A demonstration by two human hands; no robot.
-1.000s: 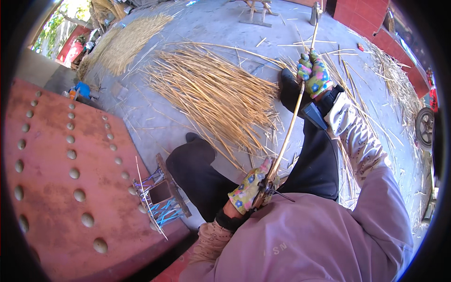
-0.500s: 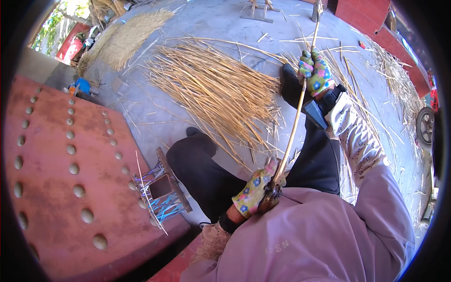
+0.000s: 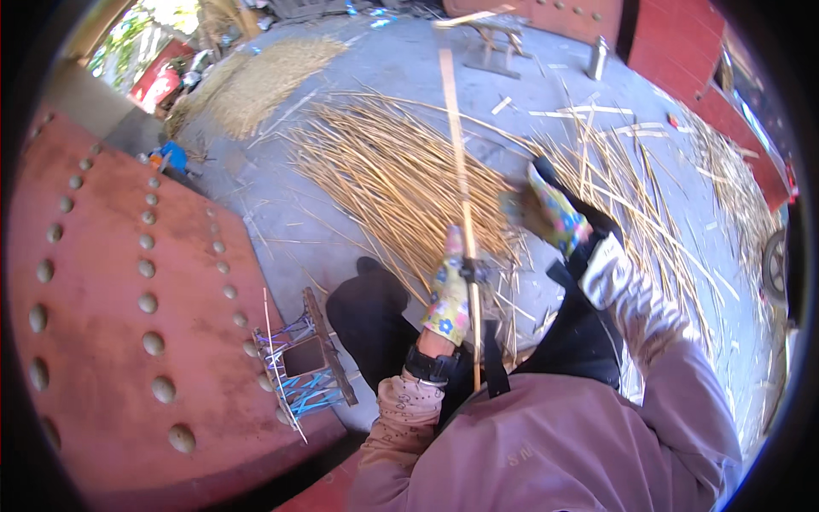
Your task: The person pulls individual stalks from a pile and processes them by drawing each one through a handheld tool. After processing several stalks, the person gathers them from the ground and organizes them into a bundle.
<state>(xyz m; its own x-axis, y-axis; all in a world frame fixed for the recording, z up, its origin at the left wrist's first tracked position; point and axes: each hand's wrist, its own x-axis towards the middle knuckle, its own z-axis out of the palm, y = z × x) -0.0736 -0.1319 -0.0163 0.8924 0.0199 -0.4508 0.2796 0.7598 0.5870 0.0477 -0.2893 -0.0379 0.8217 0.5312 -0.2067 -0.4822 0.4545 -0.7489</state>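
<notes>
My left hand (image 3: 448,299), in a flowered glove, is closed at the middle of a long pale reed stalk (image 3: 458,145). It grips a small dark tool (image 3: 474,270) that sits on the stalk. Above the tool the stalk looks flat and pale; below it, a rounder length (image 3: 476,341) runs down to my lap. My right hand (image 3: 554,213), gloved alike, is off the stalk, to its right, above my right knee. Motion smears its fingers, and I cannot see whether they hold anything. A large heap of reed stalks (image 3: 392,171) lies on the floor in front of me.
A studded red door panel (image 3: 111,341) lies on the left. Beside my left leg stands a small wooden frame stool (image 3: 320,350) with blue strips. Split reeds (image 3: 631,196) are scattered at right. Farther off are a wooden stand (image 3: 495,43), a metal flask (image 3: 599,58) and a straw mat (image 3: 264,85).
My left hand has moved up and forward from my lap with the dark tool. My right hand has let go of the stalk's upper part and come down. The stalk's top has swung left.
</notes>
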